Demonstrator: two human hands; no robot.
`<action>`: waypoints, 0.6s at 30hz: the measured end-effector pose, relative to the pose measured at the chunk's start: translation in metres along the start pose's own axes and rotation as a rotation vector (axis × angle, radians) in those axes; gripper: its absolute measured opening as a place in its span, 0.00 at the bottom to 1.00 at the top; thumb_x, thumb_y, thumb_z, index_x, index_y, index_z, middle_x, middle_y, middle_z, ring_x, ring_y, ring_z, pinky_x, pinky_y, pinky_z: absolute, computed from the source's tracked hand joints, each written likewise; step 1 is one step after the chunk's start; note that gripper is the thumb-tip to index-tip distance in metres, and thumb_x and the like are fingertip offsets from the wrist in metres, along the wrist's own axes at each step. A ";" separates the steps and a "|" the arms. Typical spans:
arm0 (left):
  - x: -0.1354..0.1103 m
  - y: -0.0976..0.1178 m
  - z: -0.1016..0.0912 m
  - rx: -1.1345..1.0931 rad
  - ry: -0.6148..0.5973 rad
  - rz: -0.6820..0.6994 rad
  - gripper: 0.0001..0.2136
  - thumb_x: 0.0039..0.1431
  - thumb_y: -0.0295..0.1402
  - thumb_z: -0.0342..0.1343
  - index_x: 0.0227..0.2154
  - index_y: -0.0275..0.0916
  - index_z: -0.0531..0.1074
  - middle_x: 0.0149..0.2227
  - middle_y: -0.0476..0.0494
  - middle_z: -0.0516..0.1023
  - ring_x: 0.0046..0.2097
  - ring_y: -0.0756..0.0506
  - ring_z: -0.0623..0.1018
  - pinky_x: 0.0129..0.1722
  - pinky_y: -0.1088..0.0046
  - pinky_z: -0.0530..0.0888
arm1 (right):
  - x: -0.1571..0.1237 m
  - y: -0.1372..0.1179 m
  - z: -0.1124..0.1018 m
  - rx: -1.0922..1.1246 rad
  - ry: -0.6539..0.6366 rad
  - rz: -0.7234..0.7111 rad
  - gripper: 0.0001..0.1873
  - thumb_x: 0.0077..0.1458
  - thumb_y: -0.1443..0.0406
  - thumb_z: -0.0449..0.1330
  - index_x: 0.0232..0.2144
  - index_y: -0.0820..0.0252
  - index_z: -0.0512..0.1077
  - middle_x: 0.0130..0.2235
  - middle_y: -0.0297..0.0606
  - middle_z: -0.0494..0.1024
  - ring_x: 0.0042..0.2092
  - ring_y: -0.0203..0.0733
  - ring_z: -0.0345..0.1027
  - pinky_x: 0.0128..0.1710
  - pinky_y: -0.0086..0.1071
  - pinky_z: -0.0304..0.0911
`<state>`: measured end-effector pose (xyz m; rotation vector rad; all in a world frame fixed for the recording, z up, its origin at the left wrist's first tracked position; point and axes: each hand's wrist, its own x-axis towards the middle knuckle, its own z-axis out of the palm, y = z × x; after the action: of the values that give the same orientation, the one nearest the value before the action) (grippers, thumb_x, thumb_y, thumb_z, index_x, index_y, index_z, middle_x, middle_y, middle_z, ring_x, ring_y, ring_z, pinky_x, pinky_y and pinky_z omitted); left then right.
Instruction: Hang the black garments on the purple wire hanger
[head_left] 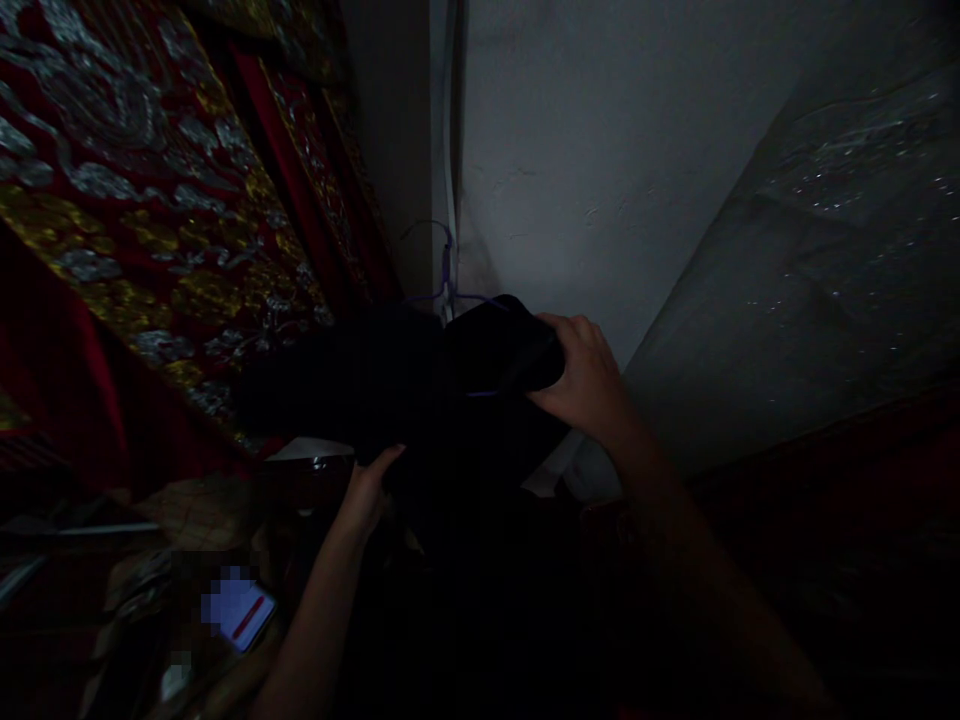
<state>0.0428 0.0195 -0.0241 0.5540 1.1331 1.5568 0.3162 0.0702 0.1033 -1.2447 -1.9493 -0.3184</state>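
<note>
A black garment [450,440] hangs over a thin purple clothes hanger [447,270] in front of me, its hook upright near the wall corner. My right hand [581,365] grips the garment's upper right part, fingers behind the cloth and thumb in front. Lower down on the left, my left hand [375,485] is closed on the garment's edge, with the thumb on top and the other fingers hidden. The dark cloth shows few folds in this dim light, so its exact kind is hard to make out.
Red cloth with gold and silver decoration [172,200] hangs at the left. A grey wall [600,150] stands behind, with a shiny translucent sheet [840,230] to the right. A person at lower left has a lit phone [244,610].
</note>
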 end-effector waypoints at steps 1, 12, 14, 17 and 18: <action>0.000 -0.003 -0.003 0.009 0.017 -0.013 0.21 0.47 0.25 0.67 0.46 0.38 0.74 0.44 0.42 0.83 0.52 0.39 0.80 0.58 0.57 0.72 | -0.005 0.000 0.002 0.006 -0.009 -0.001 0.40 0.40 0.64 0.66 0.57 0.59 0.65 0.49 0.48 0.69 0.52 0.59 0.64 0.53 0.49 0.63; -0.004 -0.003 0.003 0.029 -0.028 -0.050 0.20 0.49 0.27 0.66 0.47 0.39 0.75 0.48 0.40 0.82 0.50 0.39 0.81 0.56 0.58 0.75 | -0.029 0.042 0.006 -0.105 0.086 0.229 0.39 0.40 0.60 0.68 0.56 0.61 0.65 0.49 0.52 0.71 0.52 0.62 0.65 0.52 0.53 0.63; -0.003 -0.002 0.008 0.020 -0.016 -0.034 0.21 0.49 0.27 0.66 0.48 0.40 0.74 0.48 0.40 0.82 0.51 0.39 0.81 0.56 0.57 0.75 | -0.016 0.034 0.005 -0.108 0.055 0.203 0.40 0.39 0.61 0.68 0.56 0.63 0.66 0.49 0.52 0.71 0.52 0.62 0.65 0.52 0.52 0.63; -0.004 -0.004 0.010 0.012 0.012 -0.008 0.22 0.48 0.27 0.67 0.48 0.41 0.74 0.48 0.41 0.82 0.52 0.38 0.80 0.56 0.56 0.75 | 0.001 0.016 0.006 -0.082 0.035 0.147 0.40 0.39 0.63 0.68 0.57 0.64 0.66 0.49 0.52 0.71 0.52 0.61 0.64 0.53 0.52 0.63; -0.004 -0.005 0.008 0.013 0.024 0.004 0.23 0.47 0.27 0.67 0.48 0.41 0.74 0.48 0.42 0.82 0.52 0.38 0.80 0.57 0.56 0.74 | 0.003 0.011 0.007 -0.068 0.038 0.126 0.40 0.40 0.63 0.67 0.57 0.64 0.66 0.50 0.52 0.70 0.53 0.61 0.64 0.54 0.52 0.62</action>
<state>0.0534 0.0188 -0.0243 0.5485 1.1615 1.5644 0.3214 0.0813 0.0991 -1.3891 -1.8318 -0.3443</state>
